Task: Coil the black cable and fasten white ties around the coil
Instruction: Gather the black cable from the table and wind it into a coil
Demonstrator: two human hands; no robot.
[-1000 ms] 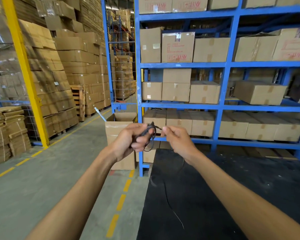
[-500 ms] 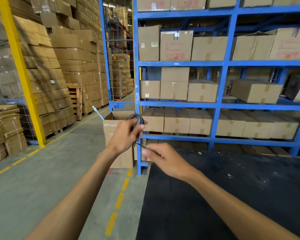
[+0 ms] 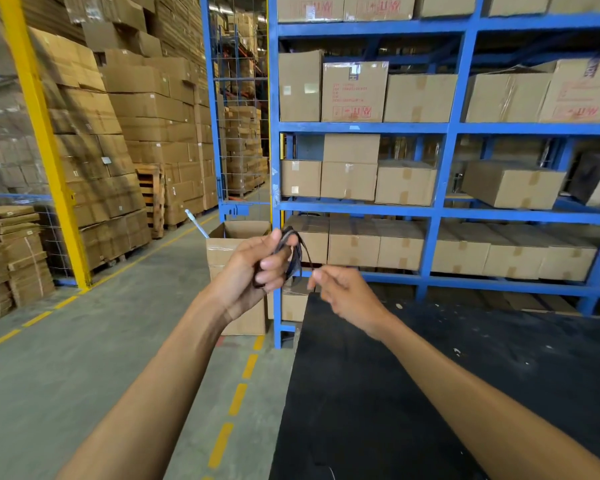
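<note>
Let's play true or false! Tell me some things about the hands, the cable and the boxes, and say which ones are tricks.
1. The left hand holds loops of the black cable. True.
2. The right hand holds scissors. False: no scissors are in view.
3. The shelves are red. False: they are blue.
4. An open cardboard box stands on the floor behind the left hand. True.
5. The cable lies flat on the black table. False: it is held up in the air.

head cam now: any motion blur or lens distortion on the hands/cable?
Head view: right hand smeared at the fingertips by motion; black cable coil in the left hand soft, single loops hard to separate. Wide-angle bowing bends the blue rack uprights and yellow post. Lighting is even, no glare.
</note>
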